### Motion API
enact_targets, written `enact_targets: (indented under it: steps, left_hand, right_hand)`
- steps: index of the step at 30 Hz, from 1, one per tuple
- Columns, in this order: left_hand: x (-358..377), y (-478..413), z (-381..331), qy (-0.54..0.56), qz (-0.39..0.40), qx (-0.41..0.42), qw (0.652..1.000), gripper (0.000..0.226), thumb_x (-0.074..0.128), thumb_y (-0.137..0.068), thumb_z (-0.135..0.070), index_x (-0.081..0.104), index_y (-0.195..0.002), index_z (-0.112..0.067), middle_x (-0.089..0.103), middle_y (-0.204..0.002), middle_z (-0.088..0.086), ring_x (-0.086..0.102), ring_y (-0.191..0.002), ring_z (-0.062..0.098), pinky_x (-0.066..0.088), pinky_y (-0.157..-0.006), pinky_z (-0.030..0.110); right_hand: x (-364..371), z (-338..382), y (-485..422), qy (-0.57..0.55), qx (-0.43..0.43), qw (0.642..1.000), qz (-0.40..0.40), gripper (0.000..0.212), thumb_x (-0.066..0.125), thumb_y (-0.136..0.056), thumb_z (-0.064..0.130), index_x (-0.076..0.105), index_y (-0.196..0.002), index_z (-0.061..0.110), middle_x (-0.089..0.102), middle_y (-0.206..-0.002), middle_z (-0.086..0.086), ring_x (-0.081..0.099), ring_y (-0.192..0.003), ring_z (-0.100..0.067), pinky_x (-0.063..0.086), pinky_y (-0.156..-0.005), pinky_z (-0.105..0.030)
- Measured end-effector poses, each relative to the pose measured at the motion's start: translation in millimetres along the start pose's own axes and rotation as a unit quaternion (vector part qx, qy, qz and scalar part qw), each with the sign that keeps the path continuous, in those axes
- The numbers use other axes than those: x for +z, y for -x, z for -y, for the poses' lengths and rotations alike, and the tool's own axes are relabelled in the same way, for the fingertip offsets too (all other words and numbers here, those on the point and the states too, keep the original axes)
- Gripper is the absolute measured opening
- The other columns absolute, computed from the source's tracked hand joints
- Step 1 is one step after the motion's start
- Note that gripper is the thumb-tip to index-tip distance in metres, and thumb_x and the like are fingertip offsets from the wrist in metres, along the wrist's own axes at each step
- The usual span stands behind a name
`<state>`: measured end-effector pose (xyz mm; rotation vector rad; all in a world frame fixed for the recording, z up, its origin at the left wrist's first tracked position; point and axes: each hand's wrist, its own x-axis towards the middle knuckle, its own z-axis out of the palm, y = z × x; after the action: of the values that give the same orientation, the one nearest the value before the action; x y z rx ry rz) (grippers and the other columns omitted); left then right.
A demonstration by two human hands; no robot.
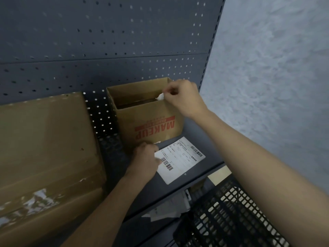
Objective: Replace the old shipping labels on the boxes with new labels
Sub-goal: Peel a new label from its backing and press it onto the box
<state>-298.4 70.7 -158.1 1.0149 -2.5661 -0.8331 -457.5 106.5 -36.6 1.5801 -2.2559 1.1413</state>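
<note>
Small box [149, 120]: stood open-topped at the back of the shelf [156, 191], against the pegboard panel [106, 41]; red "MAKEUP" print on its front face read upside down.
Right hand [185, 97]: at the box's top rim, near its right corner – fingertips pinched narrow on a crumpled white scrap [160, 96].
New label [183, 157]: a white sheet with barcodes, lying flat on the shelf just in front of the small box, reaching toward the shelf's front edge.
Left hand [145, 157]: knuckles up, fingers curled, touching the label's left edge at the foot of the box – whether it gripped the sheet could not be told.
Large box [46, 145]: closed, at the shelf's left side.
Black basket [231, 211]: below the shelf's front right corner.
Loose papers [170, 205]: beneath the shelf's front edge.
</note>
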Motion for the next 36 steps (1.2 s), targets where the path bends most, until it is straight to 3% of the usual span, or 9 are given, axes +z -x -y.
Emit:
enact_targets:
  steps: [6, 10, 12, 17, 20, 23, 28, 32, 36]
  left_hand:
    - [-2.8, 2.9, 1.3, 0.014, -0.049, 0.002, 0.999, 0.006, 0.071, -0.087, -0.011, 0.069, -0.092, -0.014, 0.069, -0.095, 0.006, 0.065, -0.092, 0.025, 0.056, -0.082, 0.040]
    - [-8.4, 5.4, -3.7, 0.077, -0.052, -0.004, 0.996, 0.004, 0.068, -0.090, -0.007, 0.069, -0.093, -0.010, 0.067, -0.094, 0.004, 0.064, -0.086, 0.017, 0.052, -0.071, 0.023]
    - [-11.3, 7.4, -5.9, 0.104, -0.061, -0.002, 0.993, 0.004, 0.069, -0.089, -0.006, 0.070, -0.092, -0.009, 0.067, -0.091, 0.002, 0.062, -0.078, 0.009, 0.045, -0.059, 0.009]
    - [-17.4, 13.3, -8.1, 0.150, -0.096, -0.004, 0.984, 0.002, 0.074, -0.086, -0.008, 0.072, -0.086, -0.010, 0.067, -0.081, -0.003, 0.061, -0.071, 0.004, 0.044, -0.056, 0.004]
    - [-19.2, 18.4, -7.9, 0.174, -0.112, -0.005, 0.978, 0.004, 0.075, -0.086, -0.010, 0.072, -0.083, -0.011, 0.068, -0.078, -0.004, 0.064, -0.071, 0.005, 0.054, -0.064, 0.016]
    - [-19.9, 23.2, -4.9, 0.196, -0.116, -0.005, 0.974, 0.011, 0.073, -0.087, -0.010, 0.071, -0.078, -0.014, 0.069, -0.077, -0.004, 0.066, -0.073, 0.008, 0.059, -0.070, 0.029]
    - [-21.8, 28.5, -2.4, 0.235, -0.114, -0.021, 0.965, 0.015, 0.069, -0.090, -0.010, 0.067, -0.078, -0.018, 0.069, -0.080, -0.005, 0.067, -0.079, 0.012, 0.059, -0.072, 0.033]
    - [-23.4, 32.1, -0.9, 0.303, -0.087, -0.049, 0.948, 0.009, 0.064, -0.093, -0.005, 0.064, -0.086, -0.010, 0.068, -0.090, 0.005, 0.066, -0.090, 0.019, 0.059, -0.079, 0.041]
    - [-27.9, 43.0, -2.7, 0.465, -0.016, -0.114, 0.878, 0.009, 0.060, -0.095, -0.003, 0.062, -0.102, -0.008, 0.068, -0.107, 0.010, 0.068, -0.100, 0.018, 0.057, -0.068, 0.023]
  right_hand:
    - [-1.7, -3.0, -4.0, -0.006, 0.001, 0.999, -0.032, 0.010, 0.076, -0.083, 0.019, 0.074, -0.081, 0.009, 0.065, -0.084, 0.000, 0.059, -0.078, -0.011, 0.040, -0.067, -0.007]
    - [-2.3, -4.9, -5.2, 0.036, -0.002, 0.999, 0.008, 0.013, 0.064, -0.092, 0.019, 0.076, -0.090, 0.014, 0.064, -0.092, 0.001, 0.060, -0.093, -0.021, 0.048, -0.090, -0.044]
    - [-2.0, -3.7, -3.8, 0.071, -0.006, 0.997, 0.022, 0.019, 0.056, -0.095, 0.017, 0.075, -0.094, 0.017, 0.066, -0.095, 0.000, 0.060, -0.096, -0.024, 0.046, -0.093, -0.050]
    - [-2.1, -2.3, -1.7, 0.081, 0.009, 0.997, -0.017, 0.016, 0.061, -0.088, 0.021, 0.077, -0.085, 0.020, 0.073, -0.084, 0.001, 0.066, -0.084, -0.022, 0.054, -0.079, -0.042]
    - [-1.0, -4.9, -1.5, 0.063, 0.007, 0.997, -0.044, 0.011, 0.068, -0.087, 0.021, 0.068, -0.075, 0.020, 0.067, -0.077, 0.007, 0.065, -0.077, -0.016, 0.055, -0.072, -0.033]
    - [-3.2, -6.2, -1.5, 0.042, 0.002, 0.998, -0.057, 0.012, 0.069, -0.085, 0.010, 0.064, -0.075, 0.017, 0.060, -0.079, 0.007, 0.057, -0.074, -0.008, 0.044, -0.064, -0.011]
    - [-5.1, -3.8, -0.2, 0.010, 0.012, 0.998, -0.056, 0.012, 0.061, -0.091, 0.010, 0.069, -0.099, 0.013, 0.069, -0.087, 0.003, 0.063, -0.082, -0.011, 0.052, -0.074, -0.022]
    - [-3.8, -4.3, 1.5, 0.034, 0.005, 0.998, -0.054, 0.017, 0.059, -0.094, 0.012, 0.076, -0.099, 0.011, 0.065, -0.100, 0.000, 0.056, -0.090, -0.010, 0.041, -0.077, -0.018]
    - [-4.1, -5.2, 4.0, 0.035, 0.012, 0.998, -0.046, 0.013, 0.061, -0.090, 0.011, 0.073, -0.096, 0.013, 0.064, -0.093, 0.004, 0.058, -0.090, -0.010, 0.048, -0.079, -0.024]
